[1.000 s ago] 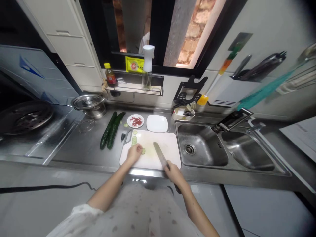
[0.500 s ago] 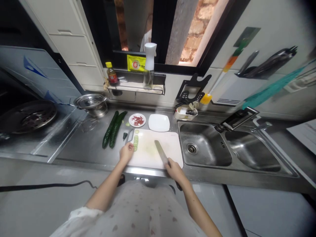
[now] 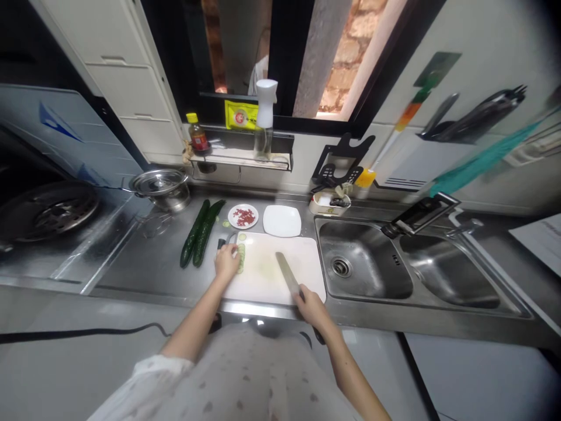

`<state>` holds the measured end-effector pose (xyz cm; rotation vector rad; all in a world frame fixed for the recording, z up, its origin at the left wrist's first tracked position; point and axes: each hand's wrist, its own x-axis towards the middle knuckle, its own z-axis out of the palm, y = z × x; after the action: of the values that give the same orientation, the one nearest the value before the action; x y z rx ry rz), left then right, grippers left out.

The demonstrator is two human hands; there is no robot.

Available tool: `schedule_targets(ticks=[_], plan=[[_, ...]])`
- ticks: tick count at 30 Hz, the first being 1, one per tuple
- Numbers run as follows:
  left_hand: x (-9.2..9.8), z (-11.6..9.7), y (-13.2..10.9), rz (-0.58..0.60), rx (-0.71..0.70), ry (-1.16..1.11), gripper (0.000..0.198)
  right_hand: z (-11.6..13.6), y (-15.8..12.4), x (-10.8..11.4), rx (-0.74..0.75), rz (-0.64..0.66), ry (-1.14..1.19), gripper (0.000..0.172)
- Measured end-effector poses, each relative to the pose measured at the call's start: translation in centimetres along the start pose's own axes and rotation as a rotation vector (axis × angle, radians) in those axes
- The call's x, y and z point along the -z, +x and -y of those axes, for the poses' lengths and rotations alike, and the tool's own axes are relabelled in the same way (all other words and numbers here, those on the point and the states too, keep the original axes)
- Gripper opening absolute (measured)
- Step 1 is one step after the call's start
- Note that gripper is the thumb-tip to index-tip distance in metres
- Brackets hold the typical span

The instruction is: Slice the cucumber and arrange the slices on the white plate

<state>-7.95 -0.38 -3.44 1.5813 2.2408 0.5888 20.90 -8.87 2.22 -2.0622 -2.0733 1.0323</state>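
A row of pale green cucumber slices [image 3: 241,259] lies along the left side of the white cutting board [image 3: 263,286]. My left hand [image 3: 227,261] touches the row at the board's left edge, its fingers bent together; whether a slice is between them is too small to tell. My right hand [image 3: 310,304] is closed on the dark handle of a knife [image 3: 287,272], whose blade rests over the right part of the board, pointing up and left. Two whole cucumbers [image 3: 201,234] lie left of the board. Another slice [image 3: 242,237] sits near the board's top left corner.
Behind the board stand a plate of red pieces [image 3: 243,216] and a white square plate [image 3: 281,220]. A lidded steel pot [image 3: 164,188] is at the back left. To the right is a double sink [image 3: 363,257] with a black faucet [image 3: 421,215]. A shelf [image 3: 245,159] holds bottles.
My left hand has moved slightly up along the slices, and now covers part of the grey-handled tool by the board. My right hand and the knife have hardly moved.
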Motion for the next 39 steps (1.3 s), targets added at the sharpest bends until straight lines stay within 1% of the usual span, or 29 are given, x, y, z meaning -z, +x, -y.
schedule_targets(ticks=[4,8,12,15,22,25,27,31,33,36,39], plan=[[-0.1,-1.2,3.1,0.009,0.025,0.076,0.037,-0.5,-0.2,-0.6,-0.017,0.007,0.03,0.017],[-0.3,-2.2,5.0,0.057,-0.004,0.167,0.041,-1.0,-0.4,-0.9,-0.003,-0.026,0.008,0.016],[-0.3,-2.7,5.7,0.102,-0.042,0.23,0.038,-1.1,-0.7,-0.9,-0.027,-0.026,0.01,0.017],[-0.3,-2.8,6.0,0.119,-0.064,0.235,0.035,-1.1,-1.0,-0.6,-0.064,-0.013,0.018,0.017],[-0.4,-3.0,7.1,0.134,-0.015,0.142,0.028,-1.1,-1.0,-0.4,-0.085,-0.001,-0.001,0.018],[-0.6,-3.1,7.3,0.142,0.008,0.072,0.025,-1.2,-0.8,-0.5,-0.089,-0.005,-0.008,0.016],[-0.7,-3.2,7.1,0.15,0.018,-0.014,0.026,-1.2,-0.7,-0.5,-0.089,-0.002,-0.007,0.016],[-1.3,-3.3,6.2,0.219,-0.015,-0.179,0.031,-0.9,-0.7,-0.4,-0.078,0.004,-0.004,0.017],[-1.8,-3.4,5.7,0.27,-0.059,-0.209,0.03,-0.7,-0.6,-0.2,-0.067,0.008,-0.011,0.018],[-2.4,-3.4,5.2,0.378,-0.162,-0.213,0.025,-0.3,-0.6,-0.1,-0.059,0.009,-0.034,0.017],[-2.9,-3.4,5.1,0.48,-0.286,-0.134,0.022,-0.1,-0.6,-0.1,-0.053,0.014,-0.047,0.016]])
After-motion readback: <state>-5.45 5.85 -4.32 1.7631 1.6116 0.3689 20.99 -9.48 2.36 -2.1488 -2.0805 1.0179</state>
